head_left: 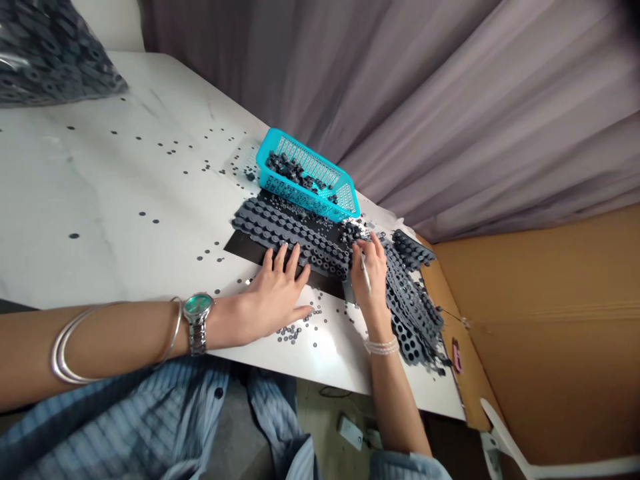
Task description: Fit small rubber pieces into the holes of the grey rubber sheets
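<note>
A dark grey moulded strip with rows of round pieces lies on a black board on the white table. My left hand rests with fingers spread, its fingertips on the strip's near edge. At the strip's right end, my right hand is closed round a slim, white, pen-like tool. The tool's tip is hidden by the fingers. Just beyond that hand sits a small heap of loose dark pieces.
Behind the strip stands a turquoise basket with dark pieces inside. Perforated grey sheets are piled at right, beside cardboard and a pink object. A clear bag of grey parts stands far left. Small dark discs dot the table.
</note>
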